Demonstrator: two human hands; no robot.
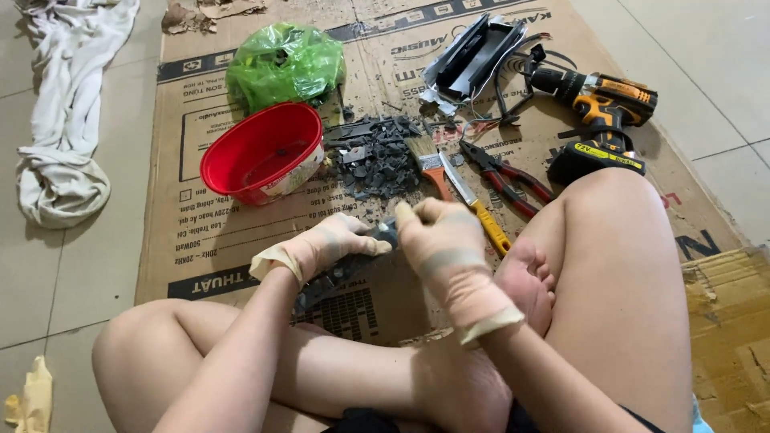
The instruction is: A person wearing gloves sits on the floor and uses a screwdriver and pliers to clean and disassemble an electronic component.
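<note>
A person sits cross-legged on flattened cardboard. Both gloved hands are close together, gripping a dark flat panel over the lap: left hand pinches its upper edge, right hand closes on the same end. Just beyond lie a red bowl, a pile of dark fragments, a paintbrush, pliers and a drill.
</note>
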